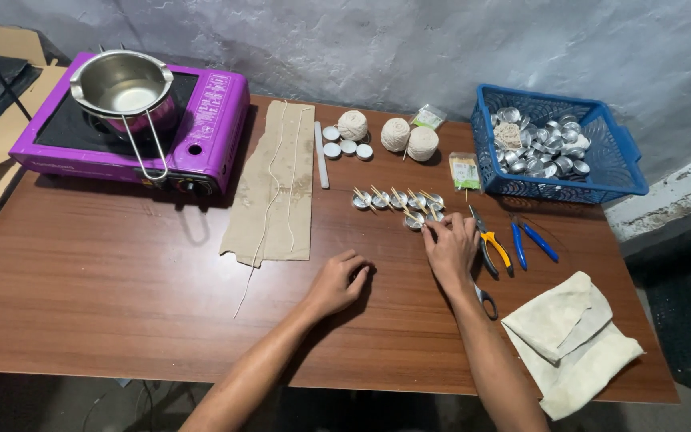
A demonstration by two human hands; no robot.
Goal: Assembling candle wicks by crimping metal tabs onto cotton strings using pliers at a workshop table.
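At frame centre, the right hand (449,248) pinches its fingertips on a small round metal cup with crossed wooden sticks (415,221), the nearest of a row of such cups (393,198) on the brown wooden table (121,280). The left hand (337,282) rests loosely curled and empty on the table just left of it. Yellow-handled pliers (491,244) lie to the right.

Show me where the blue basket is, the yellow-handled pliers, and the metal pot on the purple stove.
blue basket (555,193): head view, on its front wall.
yellow-handled pliers (496,246): head view, on a yellow handle.
metal pot (121,82): head view, on the inner wall of the bowl.
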